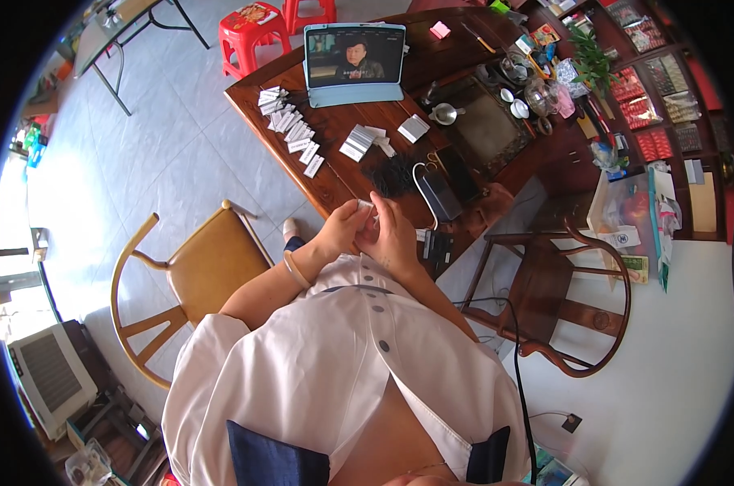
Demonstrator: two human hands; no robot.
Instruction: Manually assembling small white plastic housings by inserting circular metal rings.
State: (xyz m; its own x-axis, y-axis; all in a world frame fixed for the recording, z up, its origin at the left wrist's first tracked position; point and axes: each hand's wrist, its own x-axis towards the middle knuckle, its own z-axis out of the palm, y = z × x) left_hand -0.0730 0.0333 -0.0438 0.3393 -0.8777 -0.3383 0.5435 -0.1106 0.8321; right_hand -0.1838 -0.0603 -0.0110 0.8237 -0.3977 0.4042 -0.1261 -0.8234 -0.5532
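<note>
Both hands meet close in front of the chest, above the near edge of the dark wooden table (334,182). Left hand (344,228) has its fingers curled closed, pinching a small white piece (365,206) at its top. Right hand (393,235) sits touching the left, fingers bent in toward the same piece; whether it actually grips the piece or only steadies it, cannot tell, as its fingertips are hidden behind the knuckles. A bangle (295,269) rings the left wrist.

Small white piece: mostly hidden by the fingers, only a corner shows. Judging by it, very light, thin, probably card- or paper-like, so it bends easily and could crease or slip if squeezed off-centre. Best hold is a fingertip pinch on the flat faces near an edge, light pressure. Long axis and pointing: too little is visible to be sure; the exposed bit sticks up and away from the body, toward the far side of the table.

Farther out on the table lie rows of white flat cards (290,125) on the left, and small stacks of the same kind (357,142) nearer the middle. A dark tangle of cord-like stuff (393,174) lies just beyond the hands. A tablet in a light blue case (355,66) stands at the far edge. A tan wooden chair (190,279) stands to the left.
</note>
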